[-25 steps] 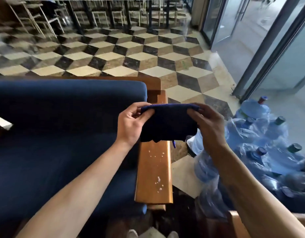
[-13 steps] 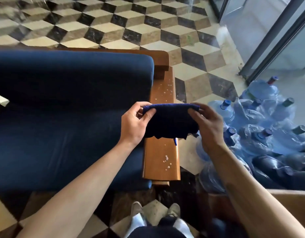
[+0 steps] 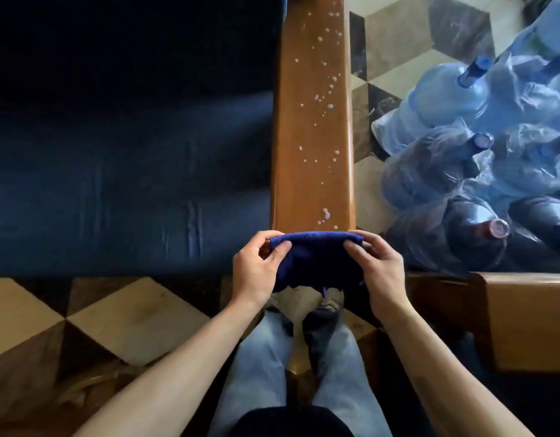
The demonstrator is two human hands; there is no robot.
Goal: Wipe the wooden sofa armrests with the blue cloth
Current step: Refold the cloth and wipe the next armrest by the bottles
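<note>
Checkered tiles (image 3: pixel 124 313) run under a dark blue sofa seat (image 3: pixel 130 159) at the left. Next comes the left hand (image 3: pixel 256 272), fingers pinched shut on one end of the blue cloth (image 3: pixel 316 263), which hangs folded at the near end of the wooden armrest (image 3: pixel 313 121); the right hand (image 3: pixel 379 269) pinches the other end. White specks (crumbs or droplets, hard to tell) dot the wood. I'd lay the cloth flat and push away along the grain, full width, gathering specks. Rightmost, plastic-wrapped water jugs (image 3: pixel 461 146) lie heaped, seemingly empty.
</note>
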